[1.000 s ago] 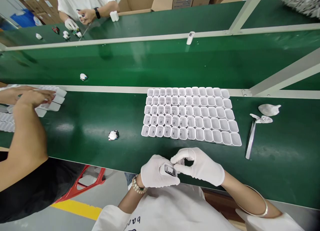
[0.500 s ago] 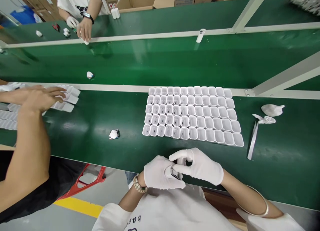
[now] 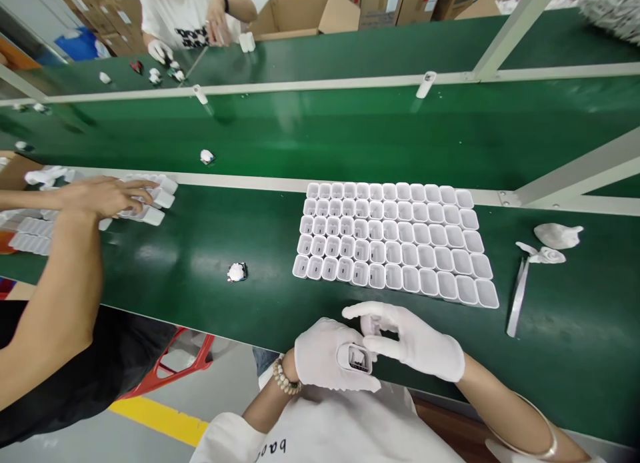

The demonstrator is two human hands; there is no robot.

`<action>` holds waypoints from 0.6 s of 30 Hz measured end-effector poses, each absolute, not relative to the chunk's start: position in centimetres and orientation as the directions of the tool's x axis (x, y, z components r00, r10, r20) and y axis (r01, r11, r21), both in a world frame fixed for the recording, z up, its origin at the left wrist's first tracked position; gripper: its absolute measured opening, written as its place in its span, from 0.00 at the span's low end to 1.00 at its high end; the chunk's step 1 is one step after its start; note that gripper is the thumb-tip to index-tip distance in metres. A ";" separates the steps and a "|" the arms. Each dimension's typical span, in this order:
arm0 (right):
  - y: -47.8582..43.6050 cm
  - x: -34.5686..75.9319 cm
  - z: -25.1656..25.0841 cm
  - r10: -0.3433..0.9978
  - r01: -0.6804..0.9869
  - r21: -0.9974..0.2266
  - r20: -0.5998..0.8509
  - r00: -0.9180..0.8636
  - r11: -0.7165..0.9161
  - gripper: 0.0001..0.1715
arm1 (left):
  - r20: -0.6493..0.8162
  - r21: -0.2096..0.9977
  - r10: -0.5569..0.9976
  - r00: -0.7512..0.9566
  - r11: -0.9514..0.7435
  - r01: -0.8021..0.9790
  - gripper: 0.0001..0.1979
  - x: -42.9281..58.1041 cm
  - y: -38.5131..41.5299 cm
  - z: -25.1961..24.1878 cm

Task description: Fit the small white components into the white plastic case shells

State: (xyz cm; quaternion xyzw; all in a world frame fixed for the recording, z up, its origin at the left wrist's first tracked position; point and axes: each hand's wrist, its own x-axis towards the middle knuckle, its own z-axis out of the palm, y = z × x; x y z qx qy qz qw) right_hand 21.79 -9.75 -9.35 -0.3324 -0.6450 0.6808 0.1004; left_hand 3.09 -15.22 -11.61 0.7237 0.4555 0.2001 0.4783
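Observation:
My gloved left hand (image 3: 320,359) is closed around a small white plastic housing (image 3: 360,360) near the table's front edge. The housing's open end faces up, and dark and white parts show inside it. Close to its right side is my gloved right hand (image 3: 423,343), thumb and index finger apart, with nothing visible between them; its other fingers are curled and partly hidden. Beyond both hands stand rows of similar white housings (image 3: 393,255), open ends up. Small dark marks show inside those towards the left.
On the right lie tweezers (image 3: 518,299), a crumpled white piece (image 3: 547,255) and a white pouch-like piece (image 3: 557,236). A small white-and-dark component (image 3: 237,272) rests left of the rows. A co-worker's arm (image 3: 75,269) reaches over housings at far left. Another person (image 3: 193,23) works opposite.
My right hand's fingers have come away from the housing's opening, so the parts inside show more. The view has shifted slightly. The person opposite has drawn one hand back from a white piece on the rail.

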 end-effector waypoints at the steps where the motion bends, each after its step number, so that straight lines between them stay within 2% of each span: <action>1: -9.8 21.9 -9.3 0.627 0.294 -0.952 -0.282 -0.726 -0.087 0.19 | -0.153 0.882 0.871 0.467 -0.092 0.461 0.13 3.1 -15.2 -11.4; 4: -10.7 21.7 -9.8 0.733 0.366 -0.922 -0.162 -0.661 0.126 0.23 | -0.184 0.891 0.935 0.302 0.029 0.452 0.14 3.5 -15.8 -11.0; 7: -12.2 21.2 -11.2 0.799 0.395 -0.900 -0.097 -0.593 0.184 0.32 | -0.179 0.849 0.976 0.125 0.089 0.521 0.14 4.5 -16.7 -11.4; 11: -13.2 21.2 -13.1 0.874 0.409 -0.912 -0.169 -0.455 0.037 0.31 | -0.098 0.856 0.995 -0.037 0.103 0.507 0.16 6.1 -17.3 -12.4; 15: -12.3 22.7 -13.2 0.836 0.340 -0.919 -0.342 -0.430 -0.202 0.34 | 0.027 0.873 0.999 0.019 -0.033 0.487 0.26 6.0 -17.1 -11.8; 18: -10.9 24.1 -12.3 0.784 0.185 -0.932 -0.362 -0.504 -0.312 0.35 | 0.179 0.840 0.983 0.046 -0.177 0.512 0.29 3.5 -16.9 -10.8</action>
